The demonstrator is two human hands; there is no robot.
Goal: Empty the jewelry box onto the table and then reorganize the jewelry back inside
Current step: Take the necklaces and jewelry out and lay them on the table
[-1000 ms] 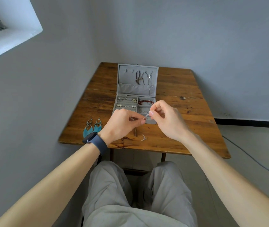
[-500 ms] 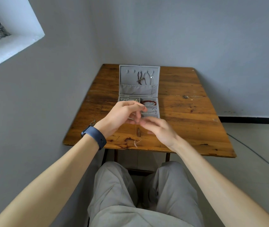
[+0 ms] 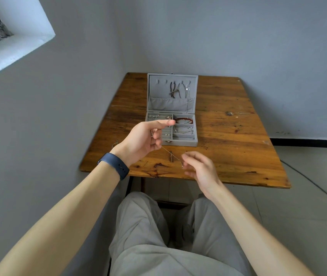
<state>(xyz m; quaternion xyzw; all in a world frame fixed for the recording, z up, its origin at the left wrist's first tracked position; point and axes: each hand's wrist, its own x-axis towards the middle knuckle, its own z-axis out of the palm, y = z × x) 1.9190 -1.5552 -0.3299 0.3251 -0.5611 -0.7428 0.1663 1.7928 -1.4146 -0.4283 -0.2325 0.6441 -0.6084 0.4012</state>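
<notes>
Head cam: L hand (image 3: 142, 140) & R hand (image 3: 200, 170) each pinched thin chain (image 3: 171, 154) ends, near open jewelry box (image 3: 180, 143) on table (image 3: 238, 152).

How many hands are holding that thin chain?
2. The left hand holds one end of the chain in front of the jewelry box; the right hand holds the other end, nearer the table edge.

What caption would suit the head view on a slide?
Left hand and right hand hold a thin chain over the table, before the open box.
</notes>
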